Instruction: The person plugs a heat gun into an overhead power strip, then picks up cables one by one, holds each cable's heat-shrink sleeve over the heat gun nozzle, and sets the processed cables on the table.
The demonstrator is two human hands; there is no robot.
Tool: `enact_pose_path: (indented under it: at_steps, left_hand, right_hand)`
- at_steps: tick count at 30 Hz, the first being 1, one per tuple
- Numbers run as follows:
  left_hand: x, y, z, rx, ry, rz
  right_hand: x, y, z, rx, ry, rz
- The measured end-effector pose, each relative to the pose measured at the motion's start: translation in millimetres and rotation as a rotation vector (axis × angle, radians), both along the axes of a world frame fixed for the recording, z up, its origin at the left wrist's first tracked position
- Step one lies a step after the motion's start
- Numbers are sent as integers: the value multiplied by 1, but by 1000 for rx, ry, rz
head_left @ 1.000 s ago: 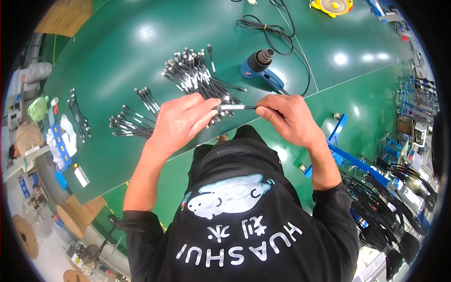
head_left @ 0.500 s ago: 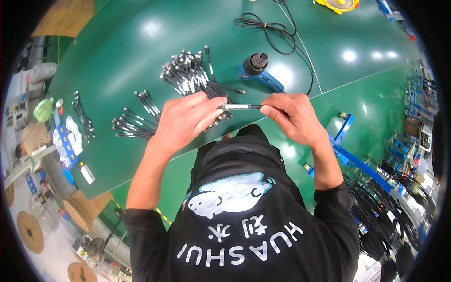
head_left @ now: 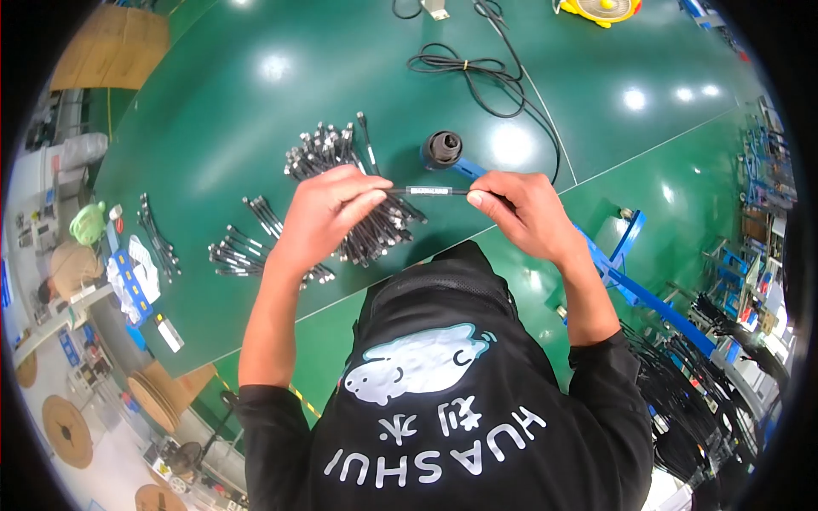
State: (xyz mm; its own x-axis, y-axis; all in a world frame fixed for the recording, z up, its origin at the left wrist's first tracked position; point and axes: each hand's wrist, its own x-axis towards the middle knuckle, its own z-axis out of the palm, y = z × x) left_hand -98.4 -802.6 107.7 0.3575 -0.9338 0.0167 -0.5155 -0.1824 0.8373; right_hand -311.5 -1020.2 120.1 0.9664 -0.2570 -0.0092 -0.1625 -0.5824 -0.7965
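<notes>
1. Labelled black cable (head_left: 460, 192): held up level between both hands, above the near edge of the table and in front of the person's body. Its white label (head_left: 429, 191) carries a dark printed line, too small to read; a glossy, clear-looking sleeve surrounds it.
2. Left hand (head_left: 328, 209): thumb and fingertips pinch the cable on the label's left side.
3. Right hand (head_left: 521, 213): thumb and forefinger grasp the cable on the label's right side, other fingers curled in.
4. Black T-shirt (head_left: 511, 460): white "HUASHUI" lettering and the characters "划水", inverted in this view, beside a rounded white cartoon animal (head_left: 417, 364) with pale blue edging.
5. Cable pile (head_left: 371, 234): slim black leads, metallic-looking connector ends and white labels, print illegible, heaped just beyond the left hand.
6. Smaller cable group (head_left: 239, 255): similar labelled leads fanned out left of that hand; another thin bunch (head_left: 158, 238) lies farther left.
7. Heat gun (head_left: 443, 150): dark, ringed round nozzle pointing up, blue body, near the right hand; its black cord (head_left: 469, 72) is coiled and tied.
8. Table (head_left: 230, 128): smooth, glossy green surface reflecting lights; a rounded yellow fan-like object (head_left: 605, 8) sits at its far side.
</notes>
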Motion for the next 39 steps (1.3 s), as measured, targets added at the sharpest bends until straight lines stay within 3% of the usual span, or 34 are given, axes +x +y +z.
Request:
enact_pose_path:
  at_steps: [4, 9, 21, 39]
  left_hand:
    - [10, -27, -10, 91, 232, 100]
    - [15, -49, -43, 6, 448, 137]
    - [8, -52, -49, 32, 564, 292]
    - [8, -52, -54, 3, 580, 296]
  right_hand:
    - [1, -22, -13, 49, 62, -87]
    - [5, -42, -27, -5, 46, -132]
    - [13, -57, -46, -1, -39, -79]
    - [17, -61, -45, 24, -35, -63]
